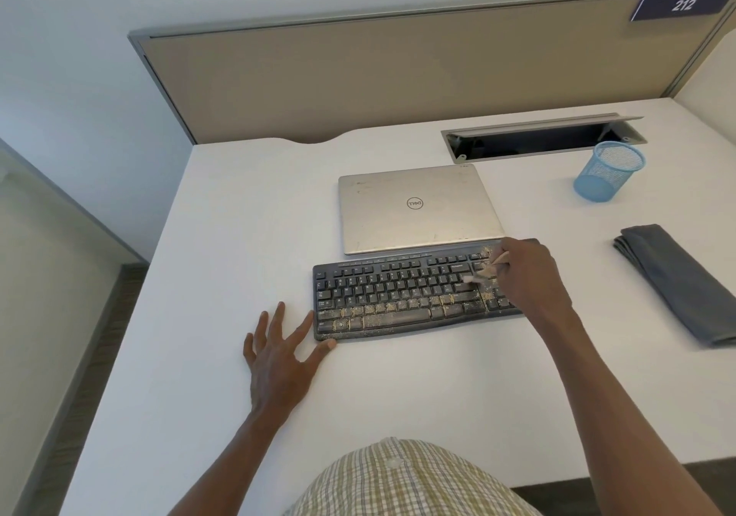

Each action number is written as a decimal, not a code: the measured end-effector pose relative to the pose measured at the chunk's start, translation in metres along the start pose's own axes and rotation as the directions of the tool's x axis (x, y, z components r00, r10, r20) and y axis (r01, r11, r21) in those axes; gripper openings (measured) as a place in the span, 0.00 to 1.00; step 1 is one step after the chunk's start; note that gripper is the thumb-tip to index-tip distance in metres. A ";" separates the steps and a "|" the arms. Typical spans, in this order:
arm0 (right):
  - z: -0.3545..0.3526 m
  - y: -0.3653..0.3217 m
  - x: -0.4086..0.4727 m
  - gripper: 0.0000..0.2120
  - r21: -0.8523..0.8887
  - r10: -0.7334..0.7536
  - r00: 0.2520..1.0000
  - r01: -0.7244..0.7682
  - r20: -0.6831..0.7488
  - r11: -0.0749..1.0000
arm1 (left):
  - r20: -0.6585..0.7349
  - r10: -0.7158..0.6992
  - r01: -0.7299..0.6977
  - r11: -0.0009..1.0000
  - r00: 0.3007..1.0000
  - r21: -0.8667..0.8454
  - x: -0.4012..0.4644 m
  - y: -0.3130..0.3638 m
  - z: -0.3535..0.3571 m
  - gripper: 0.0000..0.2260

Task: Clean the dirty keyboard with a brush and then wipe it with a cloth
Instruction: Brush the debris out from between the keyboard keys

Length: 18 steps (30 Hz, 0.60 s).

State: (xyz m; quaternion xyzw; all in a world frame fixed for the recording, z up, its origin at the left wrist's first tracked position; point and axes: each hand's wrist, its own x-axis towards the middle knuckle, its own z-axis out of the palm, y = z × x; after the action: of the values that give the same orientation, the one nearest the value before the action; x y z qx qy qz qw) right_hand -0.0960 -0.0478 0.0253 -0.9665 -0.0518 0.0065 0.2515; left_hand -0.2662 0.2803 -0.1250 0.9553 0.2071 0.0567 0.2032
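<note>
Gripping a small brush [489, 267] in your right hand [525, 272], you are holding its blurred bristles down on the keys at the right part of the black keyboard [398, 296]. Your left hand [278, 350] is lying flat on the white desk [239, 236], fingers spread and holding nothing, with the thumb and forefinger touching the keyboard's left near corner. Pale crumbs are sitting thick along the bottom rows (and around the brush). A closed silver laptop [418, 207] is lying just behind the keyboard. The folded grey cloth [677, 280] is resting well to the right, a blue mesh cup [607, 173] standing beyond it.
</note>
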 end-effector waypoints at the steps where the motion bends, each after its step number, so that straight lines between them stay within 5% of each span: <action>1: -0.003 -0.002 -0.003 0.05 0.015 0.023 1.000 -0.023 0.005 1.000 | 0.000 -0.001 0.001 1.000 1.000 0.002 0.000 -0.001 0.000 0.35; 5: -0.009 0.001 -0.005 0.07 -0.038 0.085 0.985 -0.092 -0.151 0.995 | 0.001 -0.001 0.001 1.000 1.000 0.005 0.000 -0.001 0.000 0.35; 18: 0.014 -0.042 -0.037 0.06 0.380 0.155 0.934 -0.022 -0.322 0.925 | 0.032 0.015 -0.015 1.000 0.999 -0.009 0.000 0.001 -0.003 0.37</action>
State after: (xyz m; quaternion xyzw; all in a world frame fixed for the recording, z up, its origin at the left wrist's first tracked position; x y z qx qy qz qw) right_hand -0.1375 -0.0087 0.0331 -0.8888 0.0396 -0.1421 0.4338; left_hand -0.2660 0.2805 -0.1213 0.9567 0.1963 0.0440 0.2103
